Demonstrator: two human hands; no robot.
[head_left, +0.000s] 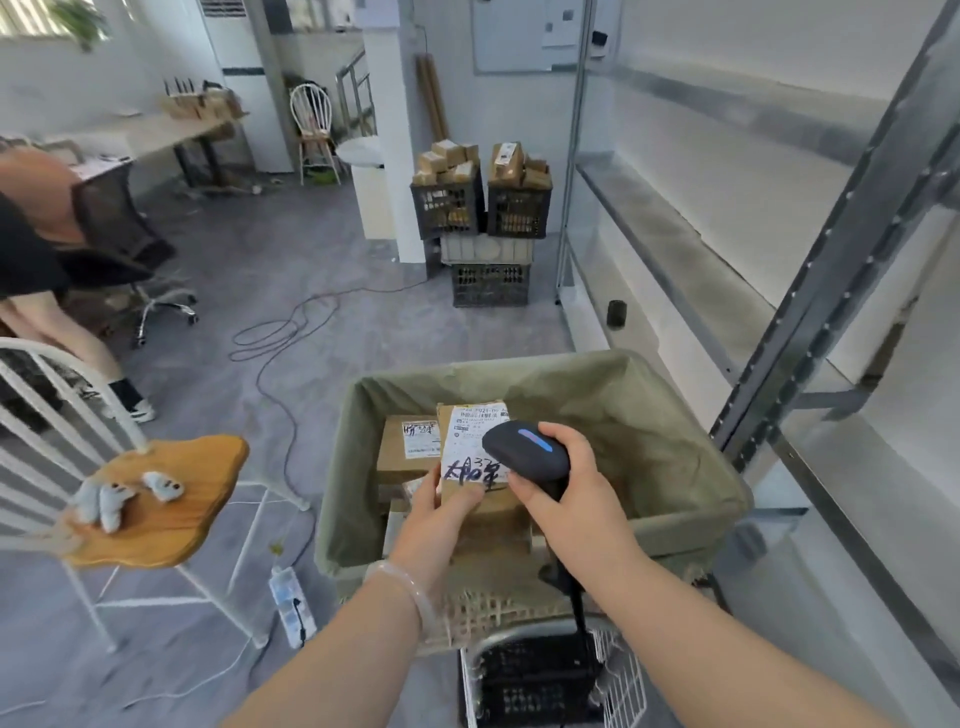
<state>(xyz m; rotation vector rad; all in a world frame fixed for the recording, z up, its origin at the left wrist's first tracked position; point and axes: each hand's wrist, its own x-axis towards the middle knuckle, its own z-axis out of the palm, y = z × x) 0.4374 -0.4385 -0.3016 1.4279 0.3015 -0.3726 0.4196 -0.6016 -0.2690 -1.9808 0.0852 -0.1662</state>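
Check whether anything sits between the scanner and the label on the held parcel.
Nothing visible does. The right hand holds the scanner just over the right edge of the label; the left hand grips the parcel at its near end, thumb just below the handwriting.

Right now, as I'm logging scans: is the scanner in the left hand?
No, the right hand grips the black scanner, while the left hand holds the labelled parcel over the lined basket.

The person wears one thin bangle (415, 592) on the left wrist, pale, translucent and smooth, sitting just behind the left grip (441, 525). The left forearm (332, 654) and the right forearm (701, 629) are bare down to the lower edge of the view.
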